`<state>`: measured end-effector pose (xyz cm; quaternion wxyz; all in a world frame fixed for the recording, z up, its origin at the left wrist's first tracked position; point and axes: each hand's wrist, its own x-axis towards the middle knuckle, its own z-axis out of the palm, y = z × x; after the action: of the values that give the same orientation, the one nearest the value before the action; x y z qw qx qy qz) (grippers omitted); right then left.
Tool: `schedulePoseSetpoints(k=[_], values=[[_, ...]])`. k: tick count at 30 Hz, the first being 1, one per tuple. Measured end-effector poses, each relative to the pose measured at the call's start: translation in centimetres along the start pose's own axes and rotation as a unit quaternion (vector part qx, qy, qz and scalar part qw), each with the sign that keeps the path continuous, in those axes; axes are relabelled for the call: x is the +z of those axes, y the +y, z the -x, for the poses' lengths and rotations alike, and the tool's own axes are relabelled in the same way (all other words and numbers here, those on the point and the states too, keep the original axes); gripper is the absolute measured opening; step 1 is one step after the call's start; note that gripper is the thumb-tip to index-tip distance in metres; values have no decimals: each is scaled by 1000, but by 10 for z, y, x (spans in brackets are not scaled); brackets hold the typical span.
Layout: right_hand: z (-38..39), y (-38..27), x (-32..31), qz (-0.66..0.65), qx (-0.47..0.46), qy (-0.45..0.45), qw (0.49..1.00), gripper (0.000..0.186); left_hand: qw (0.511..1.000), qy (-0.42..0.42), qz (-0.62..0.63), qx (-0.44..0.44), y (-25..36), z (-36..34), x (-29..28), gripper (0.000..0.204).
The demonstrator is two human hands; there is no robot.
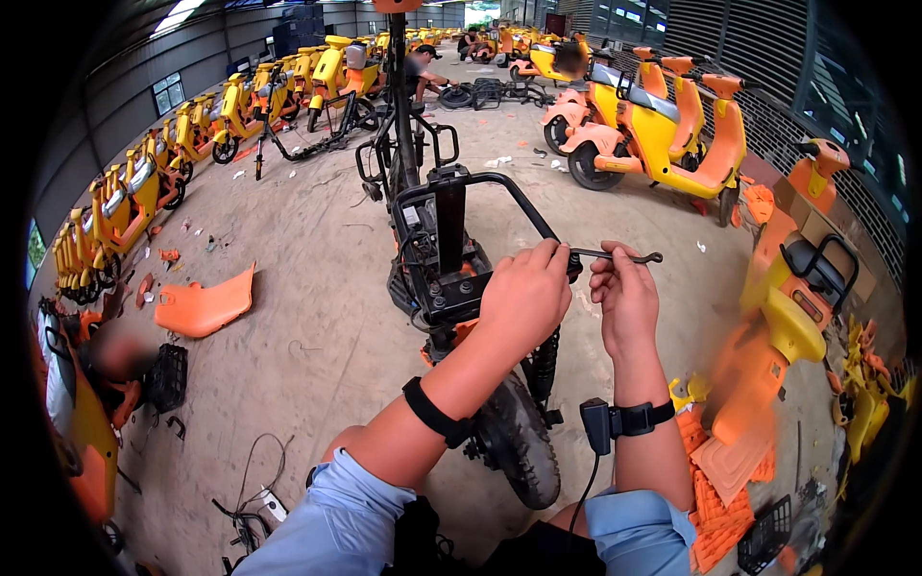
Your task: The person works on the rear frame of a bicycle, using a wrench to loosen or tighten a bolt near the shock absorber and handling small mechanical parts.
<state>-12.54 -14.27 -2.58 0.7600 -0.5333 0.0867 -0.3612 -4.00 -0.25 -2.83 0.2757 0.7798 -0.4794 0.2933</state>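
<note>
A stripped black scooter frame (pixel 449 226) stands in front of me, its rear wheel (pixel 523 446) toward me. My right hand (pixel 629 300) pinches the shaft of a thin dark wrench (pixel 636 256) between thumb and fingers; its ring-like end sticks out to the right. The wrench's other end meets the frame's right rear corner, beside a bolt-like part (pixel 574 263). There my left hand (pixel 523 296) is closed, knuckles up, against the corner of the frame's looped bar (pixel 523 204). The back of that hand hides what its fingers grip. Bolts (pixel 465 287) show on the frame's rear plate.
Rows of yellow scooters (pixel 328 69) line the left, with more scooters (pixel 634 125) at the right. An orange panel (pixel 205 302) lies left on the floor, cables (pixel 252 514) nearer me. Orange panels (pixel 735 466) lie right. People (pixel 420 72) crouch farther back near bare frames.
</note>
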Motion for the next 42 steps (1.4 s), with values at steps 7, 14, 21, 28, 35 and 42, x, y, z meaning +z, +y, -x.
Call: schedulePoseSetpoints(k=[7,14,21,28,35,42], values=[[0,5,3,-39,-49,57,996,27,998,45,10,33,-2,1,2,47],[0,0,-6,25,-49,37,998,28,997,45,28,57,-8,4,-1,48],[-9,-4,-22,67,17,40,997,30,998,25,33,41,-5,4,-2,48],[7,9,-9,39,-46,67,996,29,999,-2,41,20,-5,1,-4,47],[64,45,32,277,-213,81,933,30,999,-16,34,23,-6,3,-6,49],[67,17,47,212,-170,79,959,33,999,9,41,22,-9,4,-5,49]])
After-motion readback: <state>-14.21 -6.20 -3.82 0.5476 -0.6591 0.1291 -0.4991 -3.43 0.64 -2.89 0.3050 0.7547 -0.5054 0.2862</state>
